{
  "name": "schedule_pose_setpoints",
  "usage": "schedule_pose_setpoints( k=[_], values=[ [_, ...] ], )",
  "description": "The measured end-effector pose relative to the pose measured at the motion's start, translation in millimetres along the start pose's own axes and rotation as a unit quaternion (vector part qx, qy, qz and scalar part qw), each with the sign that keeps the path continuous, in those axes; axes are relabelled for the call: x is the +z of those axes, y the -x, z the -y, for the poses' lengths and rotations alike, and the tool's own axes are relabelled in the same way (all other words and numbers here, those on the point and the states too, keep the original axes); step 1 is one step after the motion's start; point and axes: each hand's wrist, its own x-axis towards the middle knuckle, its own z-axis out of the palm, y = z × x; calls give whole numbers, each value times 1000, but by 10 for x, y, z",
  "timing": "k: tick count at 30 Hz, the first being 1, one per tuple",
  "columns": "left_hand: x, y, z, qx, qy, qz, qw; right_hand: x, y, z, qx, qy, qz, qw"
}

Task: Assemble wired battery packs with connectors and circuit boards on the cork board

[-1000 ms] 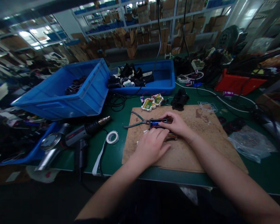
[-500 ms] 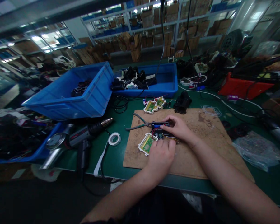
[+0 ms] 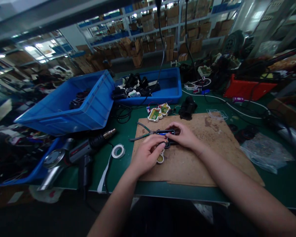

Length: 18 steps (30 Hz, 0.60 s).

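Observation:
A small black plastic housing (image 3: 173, 142) with a blue part inside lies on the brown board (image 3: 199, 164). My right hand (image 3: 184, 136) grips its right end, thumb over the front, fingers behind. My left hand (image 3: 148, 153) is closed at the housing's left side, thumb and forefinger together near its round part; what they pinch is too small to make out. Below the left hand, a white-framed circuit board (image 3: 160, 159) shows only in part. Pliers (image 3: 145, 134) with dark handles spread lie left of the housing, their jaws close to it.
Behind the board lie more white-framed circuit boards (image 3: 155, 114) and a black housing (image 3: 188, 108). Blue bins (image 3: 96, 113) with parts stand at the back left. A heat gun (image 3: 88, 148) and white tape roll (image 3: 118, 151) lie left. A plastic bag (image 3: 266, 153) lies right.
My left hand has moved left and up from below the housing to its left side, now covering most of the white-framed circuit board. My right hand stays on the housing. The view has shifted slightly.

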Motion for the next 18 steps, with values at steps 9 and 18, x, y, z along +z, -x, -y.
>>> schedule_pose_setpoints(
  k=[9,18],
  values=[
    [-68,-253,362,-54,195,23,979,30,34,98,-50,53,-23,997],
    [203,-289,494,-100,408,-25,907,32,34,76,-99,87,-9,991]
  ],
)
